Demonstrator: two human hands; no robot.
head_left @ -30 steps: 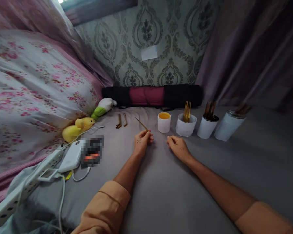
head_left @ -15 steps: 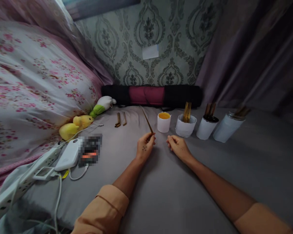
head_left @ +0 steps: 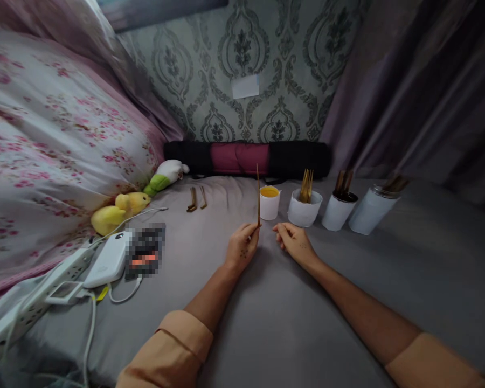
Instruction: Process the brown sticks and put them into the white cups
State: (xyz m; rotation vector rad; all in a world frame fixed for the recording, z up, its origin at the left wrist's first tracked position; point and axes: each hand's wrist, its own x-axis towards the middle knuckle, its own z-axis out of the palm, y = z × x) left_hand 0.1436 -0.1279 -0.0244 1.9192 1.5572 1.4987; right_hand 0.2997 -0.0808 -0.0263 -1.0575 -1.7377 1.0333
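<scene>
In my left hand point(head_left: 243, 248) a thin golden-brown stick point(head_left: 258, 194) is pinched between thumb and fingers, standing nearly upright. My right hand point(head_left: 294, 241) is beside it with curled fingers, and nothing shows between them. Just beyond the hands is a white cup point(head_left: 270, 207) with yellow inside. To its right, a low white cup point(head_left: 304, 213) holds several thin golden sticks point(head_left: 306, 186). A few bent golden-brown sticks point(head_left: 192, 199) lie on the grey sheet point(head_left: 226, 210) at left.
Further right are a white-wrapped jar point(head_left: 336, 214) with dark sticks and a tilted white-wrapped jar point(head_left: 374, 213). A black and maroon roll point(head_left: 240, 157) lies along the wall. Left are plush toys point(head_left: 109, 218), a power bank point(head_left: 108, 258), a power strip point(head_left: 32, 302) and cables.
The stick in my left hand has swung from leaning left to almost upright, in front of the cup with yellow inside. My right hand has hardly moved. The view has shifted slightly.
</scene>
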